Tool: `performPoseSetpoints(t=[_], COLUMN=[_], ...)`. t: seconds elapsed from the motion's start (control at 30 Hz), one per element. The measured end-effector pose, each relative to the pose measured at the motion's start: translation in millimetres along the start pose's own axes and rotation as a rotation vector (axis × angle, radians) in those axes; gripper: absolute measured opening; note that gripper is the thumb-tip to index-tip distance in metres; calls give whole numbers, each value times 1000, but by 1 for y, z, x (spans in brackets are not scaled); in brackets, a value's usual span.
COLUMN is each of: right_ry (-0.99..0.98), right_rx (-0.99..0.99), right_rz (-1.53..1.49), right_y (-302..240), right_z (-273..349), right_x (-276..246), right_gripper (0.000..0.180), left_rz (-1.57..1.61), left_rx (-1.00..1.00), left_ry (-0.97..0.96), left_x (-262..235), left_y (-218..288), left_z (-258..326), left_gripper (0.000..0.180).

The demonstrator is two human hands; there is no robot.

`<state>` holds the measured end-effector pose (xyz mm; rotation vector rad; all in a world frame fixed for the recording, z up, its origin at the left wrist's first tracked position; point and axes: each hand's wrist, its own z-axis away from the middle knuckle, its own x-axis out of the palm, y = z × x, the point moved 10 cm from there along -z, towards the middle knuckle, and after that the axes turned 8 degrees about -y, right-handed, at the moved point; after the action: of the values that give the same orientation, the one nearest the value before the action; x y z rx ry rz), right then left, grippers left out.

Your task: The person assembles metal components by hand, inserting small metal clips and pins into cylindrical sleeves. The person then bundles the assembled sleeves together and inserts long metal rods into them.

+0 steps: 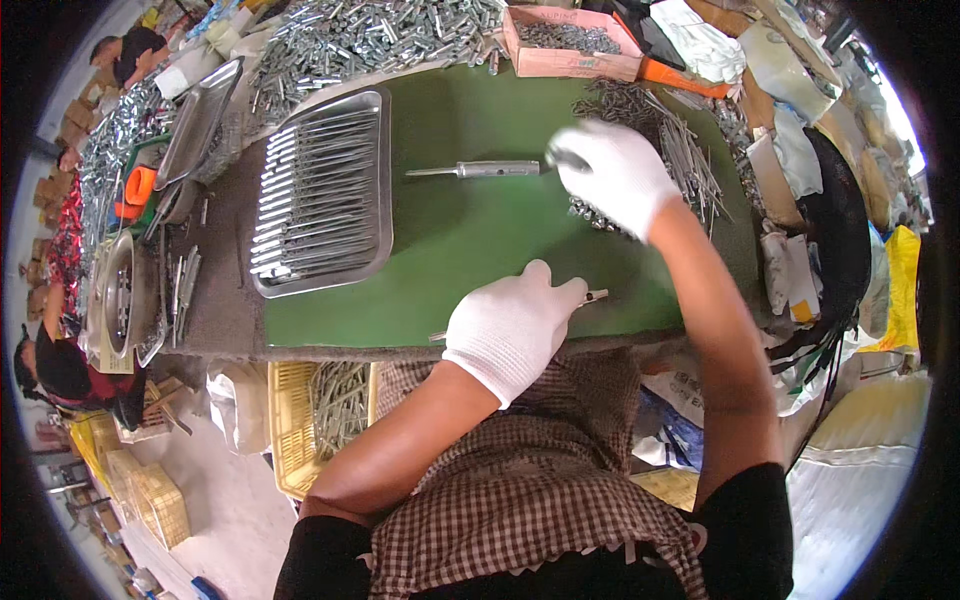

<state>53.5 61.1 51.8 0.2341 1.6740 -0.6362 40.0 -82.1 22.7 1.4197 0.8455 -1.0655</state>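
My left hand (515, 328), in a white knit glove, is closed round a slim metal tool (597, 296) near the bench's front edge. Its tip sticks out left of the glove and its other end to the right; the middle is hidden. My right hand (612, 172), also gloved, is blurred over the right of the green mat (455, 245), and whatever its fingers hold cannot be made out. Just left of it lies a silver screwdriver-like tool (500, 169), thin shaft pointing left. Under and beside this hand are small metal parts (595, 214) and a pile of thin rods (690, 160).
A metal tray (385, 215) with rows of slim metal tools stands on the left. Behind are a heap of metal tubes (370, 45) and a pink box (575, 62) of small parts. A yellow basket (290, 430) sits below the front edge. Other people are at far left.
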Motion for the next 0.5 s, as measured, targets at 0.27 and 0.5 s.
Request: performPoseSetpoints(t=[0.27, 0.5], right_ry=[191, 256], right_rx=[238, 181], right_rz=[-460, -263], right_y=[-5, -17], right_z=[149, 157], right_x=[21, 16], right_gripper=[13, 12], left_rz=[46, 9], left_rx=[46, 31], left_ry=[6, 21], left_x=[3, 4], left_y=[14, 23], left_z=[-4, -6], left_gripper=[15, 18])
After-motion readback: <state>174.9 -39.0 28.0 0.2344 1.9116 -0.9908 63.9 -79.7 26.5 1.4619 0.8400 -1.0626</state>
